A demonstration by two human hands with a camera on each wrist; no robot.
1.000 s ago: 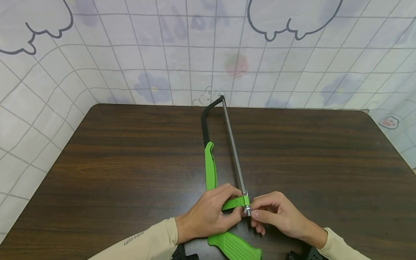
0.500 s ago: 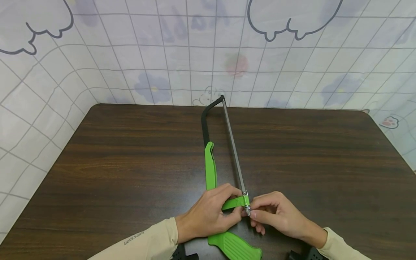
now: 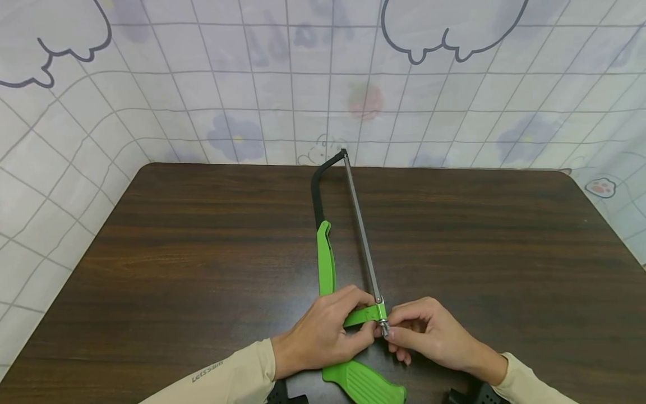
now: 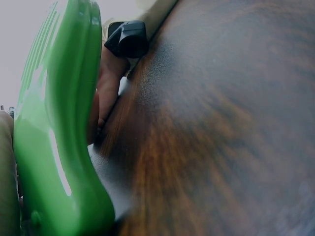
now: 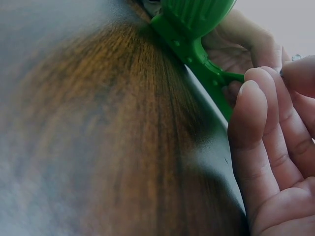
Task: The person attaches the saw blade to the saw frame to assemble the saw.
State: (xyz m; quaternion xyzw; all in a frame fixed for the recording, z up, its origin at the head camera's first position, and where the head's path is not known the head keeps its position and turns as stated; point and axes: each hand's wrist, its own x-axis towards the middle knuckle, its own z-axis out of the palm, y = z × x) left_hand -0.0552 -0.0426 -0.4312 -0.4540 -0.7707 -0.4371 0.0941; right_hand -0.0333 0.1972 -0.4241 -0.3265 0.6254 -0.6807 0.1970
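Observation:
A hacksaw [image 3: 326, 264] with a green frame and black front bow lies on the table, its blade [image 3: 361, 230] running along the right side. My left hand [image 3: 323, 334] holds the short green crosspiece at the near end of the blade between fingers and thumb. Just below that crosspiece, my right hand [image 3: 434, 336] pinches a small silver wing nut [image 3: 385, 327] with thumb and forefinger. The ribbed green handle [image 4: 64, 113] fills the left side of the left wrist view. Curled right fingers show in the right wrist view, where the wing nut is mostly hidden.
The dark wood-grain table [image 3: 192, 247] spreads around the saw. Behind it hangs a white gridded cloth [image 3: 282, 90] with cloud and flower prints. A black wrist device [image 4: 130, 39] sits on the right wrist.
The wing nut has turned a little, and my right thumb has shifted slightly left over it. My left hand and the saw stay put; the head view has moved very slightly.

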